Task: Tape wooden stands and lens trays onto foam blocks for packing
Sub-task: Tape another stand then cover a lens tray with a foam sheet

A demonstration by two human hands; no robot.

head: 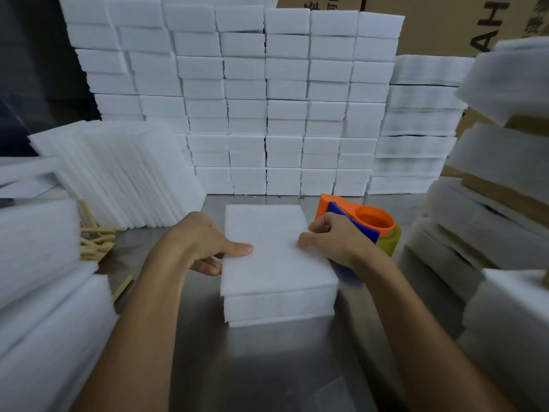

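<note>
A white foam block [276, 263] with a thin foam sheet on top lies on the steel table [267, 367] in front of me. My left hand [205, 245] grips its left edge, thumb on the top sheet and fingers curled under the side. My right hand [332, 239] grips a tape dispenser [368, 224] with an orange body, blue handle and a yellowish tape roll, held against the block's right edge. Loose wooden sticks [95, 239] lie in a heap to the left. No lens tray is visible.
A tall wall of stacked foam blocks [282, 99] stands behind. Thin foam sheets [118, 173] lean at the left. More foam stacks [44, 292] crowd the near left, and foam-wrapped packs [499, 218] pile at the right. Cardboard boxes [445, 22] sit behind.
</note>
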